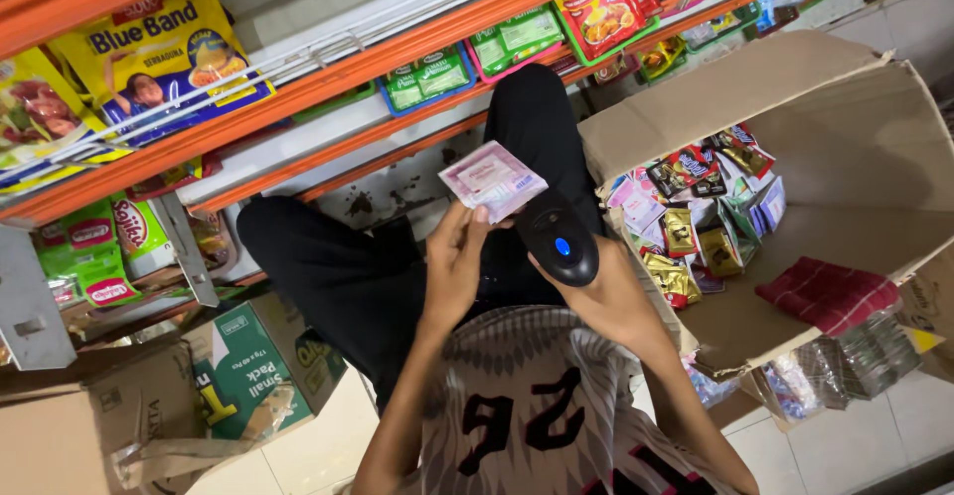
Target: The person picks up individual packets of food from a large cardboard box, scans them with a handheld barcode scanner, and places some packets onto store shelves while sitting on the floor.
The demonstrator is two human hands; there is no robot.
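A: Cardboard box [845,157], the big open one, is the landmark; where is everything from it?

B: The orange shelf rack [397,53] runs past its far side, hung with packets. Inside the box lie many small sachets [696,227]. A green carton [253,366] sits well apart from it, beyond the person's legs.

A: And the step in hand?

B: Scanning, I judge. The right hand [611,296], just beside the box, is wrapped around a black handheld scanner [556,242]. Its nose points at the pink packet [492,179].

A: The other hand?

B: The left hand [455,266] pinches that packet, fingers narrow, thumb on its lower edge. The packet needs holding flat and steady before the scanner.
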